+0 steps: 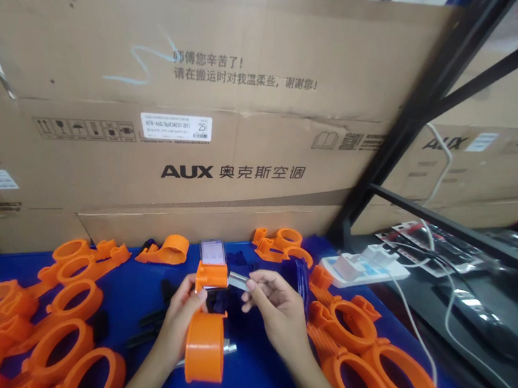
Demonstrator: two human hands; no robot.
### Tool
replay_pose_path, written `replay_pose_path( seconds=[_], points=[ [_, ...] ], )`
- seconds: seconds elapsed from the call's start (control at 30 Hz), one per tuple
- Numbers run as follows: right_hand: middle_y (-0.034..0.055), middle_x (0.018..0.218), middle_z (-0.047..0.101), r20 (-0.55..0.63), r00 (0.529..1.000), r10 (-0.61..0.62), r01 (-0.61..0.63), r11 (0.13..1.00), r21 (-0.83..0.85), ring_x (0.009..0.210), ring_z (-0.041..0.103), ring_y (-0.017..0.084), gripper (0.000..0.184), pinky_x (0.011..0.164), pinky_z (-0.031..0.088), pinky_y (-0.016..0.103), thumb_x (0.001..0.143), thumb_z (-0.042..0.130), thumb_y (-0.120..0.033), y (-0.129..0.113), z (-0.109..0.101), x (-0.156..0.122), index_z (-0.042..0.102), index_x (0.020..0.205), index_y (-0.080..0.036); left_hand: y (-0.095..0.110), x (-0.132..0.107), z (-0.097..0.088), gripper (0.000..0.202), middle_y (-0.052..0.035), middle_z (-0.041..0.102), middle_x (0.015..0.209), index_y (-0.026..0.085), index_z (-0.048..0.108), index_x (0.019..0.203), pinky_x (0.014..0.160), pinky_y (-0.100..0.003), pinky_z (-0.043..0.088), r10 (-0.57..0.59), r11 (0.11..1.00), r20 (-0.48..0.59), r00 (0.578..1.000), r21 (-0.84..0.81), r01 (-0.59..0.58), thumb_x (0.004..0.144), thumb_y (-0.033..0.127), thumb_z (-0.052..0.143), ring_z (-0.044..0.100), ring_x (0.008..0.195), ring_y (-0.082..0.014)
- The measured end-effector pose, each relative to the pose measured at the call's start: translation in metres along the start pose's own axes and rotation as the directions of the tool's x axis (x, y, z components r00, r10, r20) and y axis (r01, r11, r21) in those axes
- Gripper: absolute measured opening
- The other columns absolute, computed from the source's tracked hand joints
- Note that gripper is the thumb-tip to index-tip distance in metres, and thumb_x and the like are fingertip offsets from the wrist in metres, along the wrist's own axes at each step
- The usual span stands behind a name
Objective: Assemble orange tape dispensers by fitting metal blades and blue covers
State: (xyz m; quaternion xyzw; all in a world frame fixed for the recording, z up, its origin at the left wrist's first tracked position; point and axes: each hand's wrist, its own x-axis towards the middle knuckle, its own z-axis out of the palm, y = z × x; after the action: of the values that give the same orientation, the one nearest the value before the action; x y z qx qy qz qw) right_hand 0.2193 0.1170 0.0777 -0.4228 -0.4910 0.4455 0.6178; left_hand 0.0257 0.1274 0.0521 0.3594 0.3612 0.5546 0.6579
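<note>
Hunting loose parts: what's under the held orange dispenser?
Blue mat and a metal rod end show beneath the orange dispenser; its body and the left hand hide the rest.

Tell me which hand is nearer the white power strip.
Right. The right hand lies left of the white power strip, pinching a small metal piece; the left hand is farther left, holding the orange dispenser.

Two hands at the tabletop: the left hand [183, 310] grips one orange dispenser [205, 348], the right hand [275, 306] pinches one grey metal strip [238, 281]. Six orange rings [60, 350] lie to their left and at least five more to their right, beside one white power strip [363, 267]. Two cardboard boxes [239, 97] stand beyond.
</note>
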Motion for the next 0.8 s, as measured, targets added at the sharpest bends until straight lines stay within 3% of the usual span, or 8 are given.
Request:
replay_pose_path(
  seconds=[0.2,0.4,0.8],
  points=[
    [0.0036,0.091,0.076,-0.143,0.987,-0.076,0.080,0.997,0.019,0.082,0.075,0.020,0.029,0.076,0.063,0.033,0.087,0.079,-0.036,-0.001,-0.002,0.002,0.067,0.110,-0.022,-0.001,-0.009,0.002,0.042,0.0050,0.054,0.065,0.024,0.061,0.116,0.053,-0.022,0.036,-0.019,0.983,0.091,0.996,0.184,0.002,0.085,0.049,0.074,0.045,0.055,-0.0127],
    [0.0016,0.086,0.072,-0.121,0.989,-0.087,0.092,0.995,0.031,0.075,0.073,0.019,0.026,0.069,0.064,0.033,0.088,0.078,-0.036,0.001,0.000,0.001,0.067,0.108,-0.022,-0.005,-0.011,0.002,0.046,0.0046,0.052,0.066,0.024,0.060,0.120,0.055,-0.024,0.037,-0.030,0.974,0.096,0.995,0.226,0.007,0.086,0.053,0.071,0.044,0.057,-0.0138],
    [0.0013,0.084,0.073,-0.142,0.986,-0.085,0.089,0.996,0.018,0.073,0.073,0.018,0.026,0.074,0.064,0.034,0.089,0.077,-0.036,0.002,-0.001,0.000,0.065,0.106,-0.022,-0.005,-0.011,0.004,0.041,0.0038,0.053,0.066,0.026,0.061,0.115,0.053,-0.023,0.036,-0.021,0.982,0.085,0.996,0.189,0.004,0.085,0.051,0.073,0.044,0.055,-0.0133]
  ],
)
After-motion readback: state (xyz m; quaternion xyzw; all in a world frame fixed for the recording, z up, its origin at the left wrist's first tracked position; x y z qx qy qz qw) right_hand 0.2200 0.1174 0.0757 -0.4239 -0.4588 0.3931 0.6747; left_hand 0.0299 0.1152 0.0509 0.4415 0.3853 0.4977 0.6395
